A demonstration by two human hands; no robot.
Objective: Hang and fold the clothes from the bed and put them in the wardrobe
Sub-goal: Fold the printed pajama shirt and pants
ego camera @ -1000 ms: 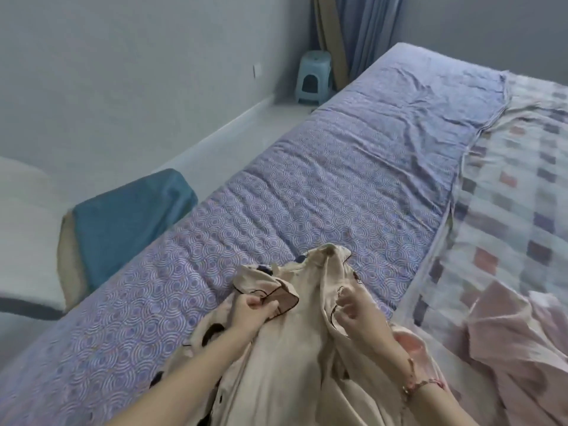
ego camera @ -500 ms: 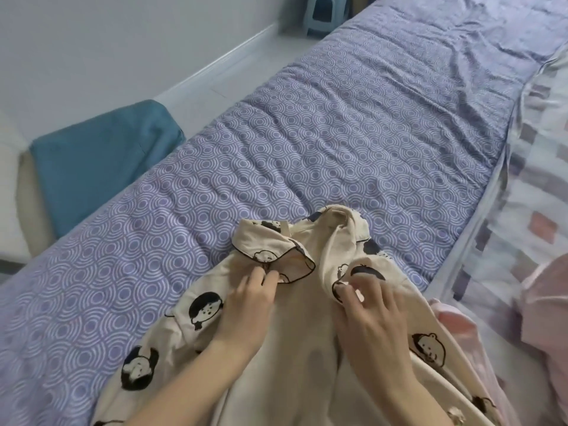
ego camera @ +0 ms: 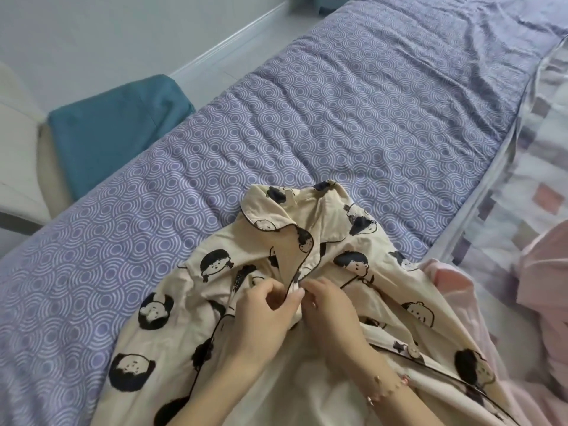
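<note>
The fingertips (ego camera: 289, 302) of the left hand (ego camera: 261, 315) and the right hand (ego camera: 333, 315) meet and pinch the dark-piped front edge of the cream pyjama shirt with cartoon faces (ego camera: 190, 305), just below its collar (ego camera: 267, 210). The shirt lies on the purple circle-patterned bed sheet (ego camera: 338, 118). Its long axis runs from the person away to the collar, and both hands are equally near. The small collar tag is not readable.

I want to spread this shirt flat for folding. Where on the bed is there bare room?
The purple sheet lies bare beyond the collar of the shirt, up to the checked blanket on the right, and also left of the shirt. Crowded: the near right, where the pink garment lies beside the shirt.
</note>
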